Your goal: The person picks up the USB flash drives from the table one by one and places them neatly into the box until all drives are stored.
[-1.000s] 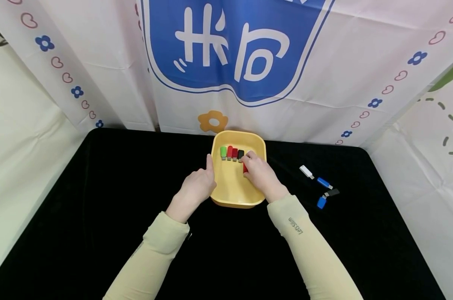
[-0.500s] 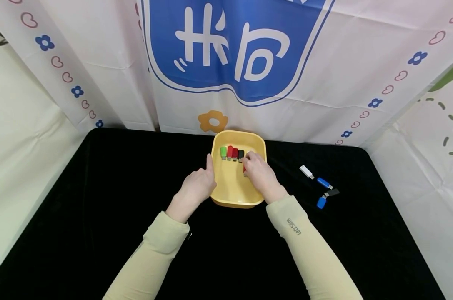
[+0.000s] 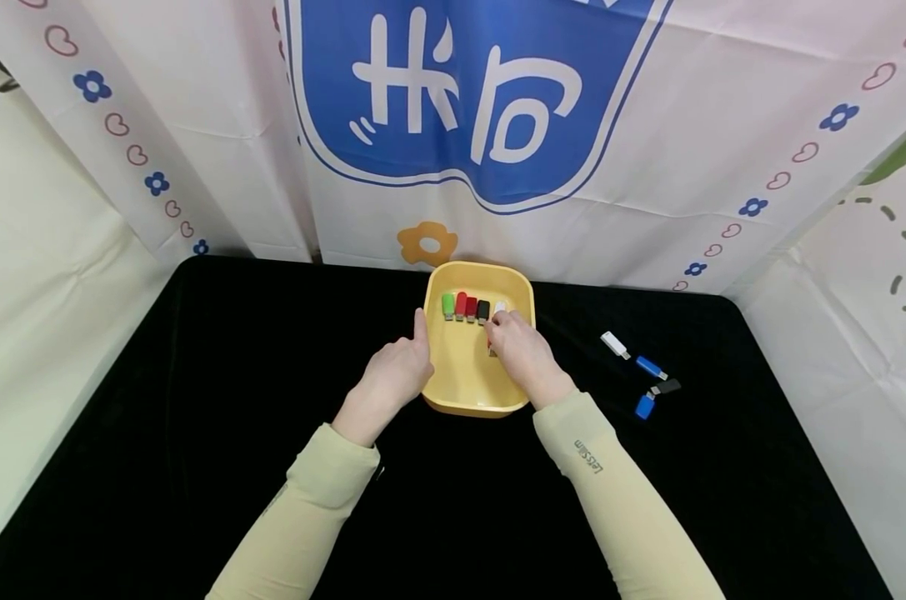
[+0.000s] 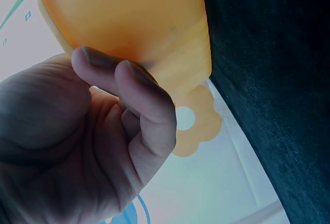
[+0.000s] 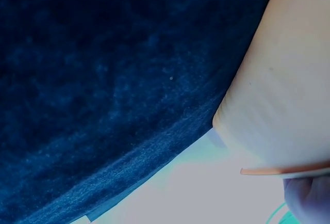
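Observation:
A yellow tray (image 3: 463,408) stands near the back of the black table. My left hand (image 3: 396,375) grips its left wall, index finger straight along the rim; in the left wrist view, curled fingertips (image 4: 136,74) meet the tray wall (image 4: 170,7). Inside the tray my right hand (image 3: 523,350) pinches a red USB stick (image 3: 491,347), mostly hidden under the fingers, its metal plug toward me. Beyond lies a row of sticks: green (image 3: 448,306), red (image 3: 461,306), dark red (image 3: 471,308), black (image 3: 483,311) and a partly covered white one (image 3: 500,307).
Right of the tray, loose USB sticks lie on the black cloth (image 3: 453,508): a white one (image 3: 614,343), a blue one (image 3: 651,367), a black one (image 3: 667,387) and another blue one (image 3: 644,407). A printed curtain (image 3: 362,217) hangs behind the table.
My right fingers have shifted slightly within the tray, uncovering more of the white stick. The red stick's visible end sits slightly nearer me. My left hand keeps its place.

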The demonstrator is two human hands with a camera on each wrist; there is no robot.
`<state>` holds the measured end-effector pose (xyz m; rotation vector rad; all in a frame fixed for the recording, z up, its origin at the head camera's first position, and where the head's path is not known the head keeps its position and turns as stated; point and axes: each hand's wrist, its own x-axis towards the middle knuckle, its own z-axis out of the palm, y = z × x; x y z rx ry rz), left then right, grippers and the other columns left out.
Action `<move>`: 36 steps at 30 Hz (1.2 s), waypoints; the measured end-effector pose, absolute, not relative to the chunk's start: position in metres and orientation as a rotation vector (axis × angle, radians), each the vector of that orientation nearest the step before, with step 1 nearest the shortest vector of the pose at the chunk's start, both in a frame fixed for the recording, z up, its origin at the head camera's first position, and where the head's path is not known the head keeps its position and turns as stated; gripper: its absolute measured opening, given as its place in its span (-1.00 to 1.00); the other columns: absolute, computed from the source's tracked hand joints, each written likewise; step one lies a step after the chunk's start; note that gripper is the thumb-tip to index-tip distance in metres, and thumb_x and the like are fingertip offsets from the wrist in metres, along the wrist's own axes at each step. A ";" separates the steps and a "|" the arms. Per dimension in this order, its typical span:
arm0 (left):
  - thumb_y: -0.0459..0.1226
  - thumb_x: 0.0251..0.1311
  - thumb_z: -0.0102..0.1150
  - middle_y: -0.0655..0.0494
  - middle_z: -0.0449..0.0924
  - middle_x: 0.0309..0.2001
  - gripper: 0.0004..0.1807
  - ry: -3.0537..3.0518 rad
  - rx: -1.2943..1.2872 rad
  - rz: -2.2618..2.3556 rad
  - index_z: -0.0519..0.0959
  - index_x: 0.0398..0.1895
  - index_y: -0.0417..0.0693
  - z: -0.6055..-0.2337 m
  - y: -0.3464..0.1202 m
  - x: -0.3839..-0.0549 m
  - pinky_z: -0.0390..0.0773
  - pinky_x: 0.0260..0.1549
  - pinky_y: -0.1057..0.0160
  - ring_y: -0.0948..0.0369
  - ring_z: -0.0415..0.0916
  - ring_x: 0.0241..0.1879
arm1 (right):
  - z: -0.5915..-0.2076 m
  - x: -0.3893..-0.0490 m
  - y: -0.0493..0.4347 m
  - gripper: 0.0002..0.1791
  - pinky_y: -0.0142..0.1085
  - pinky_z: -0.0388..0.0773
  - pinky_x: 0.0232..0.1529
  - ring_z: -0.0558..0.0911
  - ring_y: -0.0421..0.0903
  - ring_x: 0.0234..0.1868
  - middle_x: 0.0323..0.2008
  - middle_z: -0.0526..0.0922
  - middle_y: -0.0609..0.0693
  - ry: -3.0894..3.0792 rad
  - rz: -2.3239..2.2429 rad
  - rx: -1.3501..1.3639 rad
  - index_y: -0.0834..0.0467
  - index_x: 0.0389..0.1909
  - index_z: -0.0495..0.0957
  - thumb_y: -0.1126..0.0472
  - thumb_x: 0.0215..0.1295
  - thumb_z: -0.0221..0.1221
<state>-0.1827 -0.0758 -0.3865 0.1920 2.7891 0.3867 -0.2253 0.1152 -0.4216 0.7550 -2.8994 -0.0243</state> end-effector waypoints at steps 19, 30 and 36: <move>-0.31 0.39 0.05 0.07 0.43 -0.66 -0.08 2.793 0.194 0.387 -0.31 0.59 -0.31 -0.386 -0.076 -0.183 0.25 -0.74 0.37 0.24 0.30 -0.73 | -0.422 -0.226 0.114 -0.70 -0.18 0.63 0.01 0.54 0.07 -0.03 -0.05 0.67 0.14 -2.970 -0.224 0.771 0.19 -0.14 0.69 0.44 0.45 -0.02; -0.30 0.39 0.05 0.07 0.45 -0.64 -0.07 2.783 0.182 0.384 -0.32 0.59 -0.30 -0.386 -0.075 -0.183 0.26 -0.73 0.37 0.24 0.32 -0.71 | -0.418 -0.226 0.114 -0.72 -0.12 0.64 -0.03 0.54 0.09 -0.02 -0.05 0.64 0.17 -2.982 -0.116 0.768 0.22 -0.10 0.66 0.46 0.43 -0.03; -0.30 0.39 0.06 0.07 0.45 -0.64 -0.07 2.796 0.193 0.376 -0.30 0.59 -0.31 -0.387 -0.075 -0.183 0.26 -0.73 0.36 0.24 0.32 -0.71 | -0.418 -0.226 0.115 -0.72 -0.14 0.64 -0.07 0.56 0.09 -0.04 -0.08 0.63 0.17 -2.956 -0.009 0.770 0.22 -0.05 0.65 0.47 0.42 -0.01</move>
